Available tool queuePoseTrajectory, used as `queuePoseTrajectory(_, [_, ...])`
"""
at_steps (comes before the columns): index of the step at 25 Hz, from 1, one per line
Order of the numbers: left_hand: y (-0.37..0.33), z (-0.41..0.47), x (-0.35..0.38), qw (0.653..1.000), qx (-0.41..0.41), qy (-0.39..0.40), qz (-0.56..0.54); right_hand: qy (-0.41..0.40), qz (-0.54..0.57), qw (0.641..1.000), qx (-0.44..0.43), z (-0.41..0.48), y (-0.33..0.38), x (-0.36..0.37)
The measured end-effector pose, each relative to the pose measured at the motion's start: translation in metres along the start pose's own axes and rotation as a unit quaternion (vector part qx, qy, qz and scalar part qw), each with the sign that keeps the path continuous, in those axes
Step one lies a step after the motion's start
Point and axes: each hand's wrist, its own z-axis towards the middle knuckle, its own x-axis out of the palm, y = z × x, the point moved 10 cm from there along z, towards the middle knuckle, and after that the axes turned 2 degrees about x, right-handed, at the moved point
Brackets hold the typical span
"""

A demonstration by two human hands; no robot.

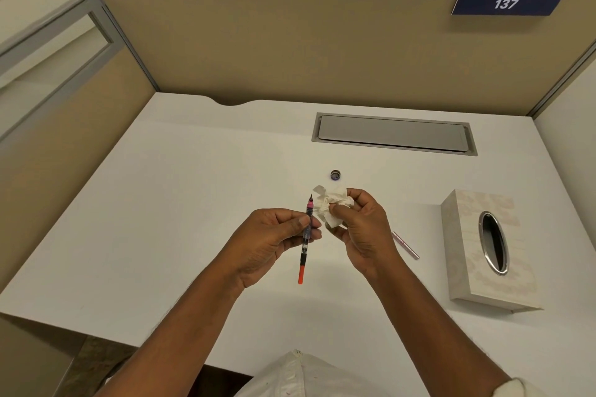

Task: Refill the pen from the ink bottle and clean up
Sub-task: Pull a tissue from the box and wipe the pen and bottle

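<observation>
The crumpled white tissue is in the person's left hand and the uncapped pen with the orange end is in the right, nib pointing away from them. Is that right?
Not quite: the hands are swapped. In the head view, the crumpled white tissue is in the right hand, and the uncapped pen with the orange end is in the left hand, nib pointing away from them.

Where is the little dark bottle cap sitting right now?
In the head view the cap lies open side up on the white desk, just beyond the crumpled tissue in the right hand, short of the grey cable hatch.

White desk [180, 203], small bottle cap [335, 175], tissue box [467, 267], pink pen barrel [407, 246]
</observation>
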Motion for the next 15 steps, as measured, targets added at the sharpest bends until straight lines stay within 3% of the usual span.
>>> queuePoseTrajectory(5, [0.006, 0.002, 0.015, 0.999, -0.009, 0.037, 0.02, 0.003, 0.02, 1.0, 0.02, -0.002, -0.01, 0.005])
queuePoseTrajectory(15, [0.011, 0.007, 0.006, 1.0, -0.018, 0.017, -0.003, 0.038, 0.1, 0.993, 0.058, -0.003, -0.014, 0.014])
